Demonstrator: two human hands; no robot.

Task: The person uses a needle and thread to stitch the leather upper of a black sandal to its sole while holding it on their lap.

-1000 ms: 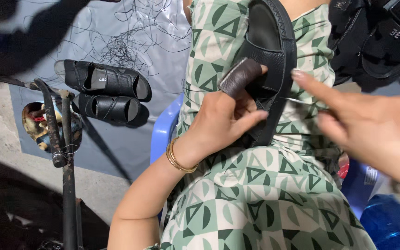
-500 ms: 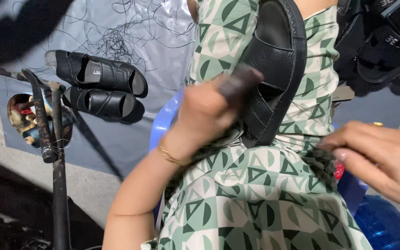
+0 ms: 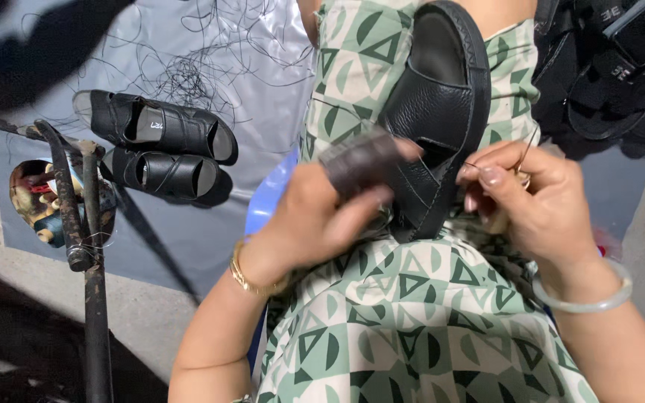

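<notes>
Here, a black leather sandal with a stitched rim (image 3: 442,112) rests on the person's lap. The left hand (image 3: 330,216) is curled shut against the sandal's strap, a dark leather guard (image 3: 360,160) wrapped around its thumb. Just right of it, the right hand (image 3: 531,201) pinches a thin needle and thread (image 3: 520,160) at the sole's edge. Steady bracing and short, even pulls would likely keep the stitching neat. Well left of the left hand lies a pair of finished black sandals (image 3: 158,142).
</notes>
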